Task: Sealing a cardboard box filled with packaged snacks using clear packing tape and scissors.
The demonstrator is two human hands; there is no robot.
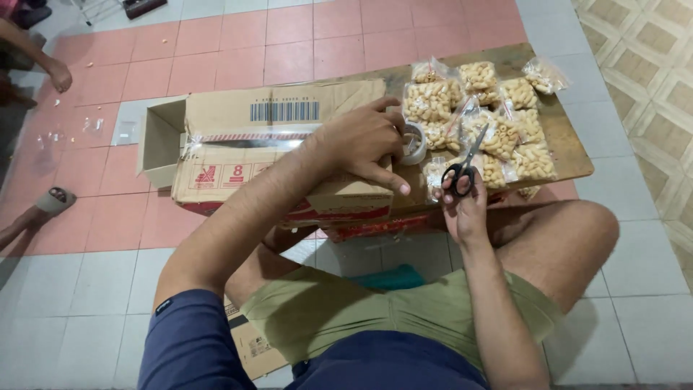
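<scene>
My left hand rests on top of a brown cardboard box and grips a roll of clear tape at the box's right end. A strip of clear tape runs along the box's top seam. My right hand holds black-handled scissors, fingers through the loops, blades pointing up and away towards the snack bags. The box lies on its side over a low wooden board, with one flap open at the left.
Several clear bags of pale snacks are piled on the board's right half. Another person's arm and foot in a sandal show at the left, on the pink and grey tiled floor. A flat piece of cardboard lies under my leg.
</scene>
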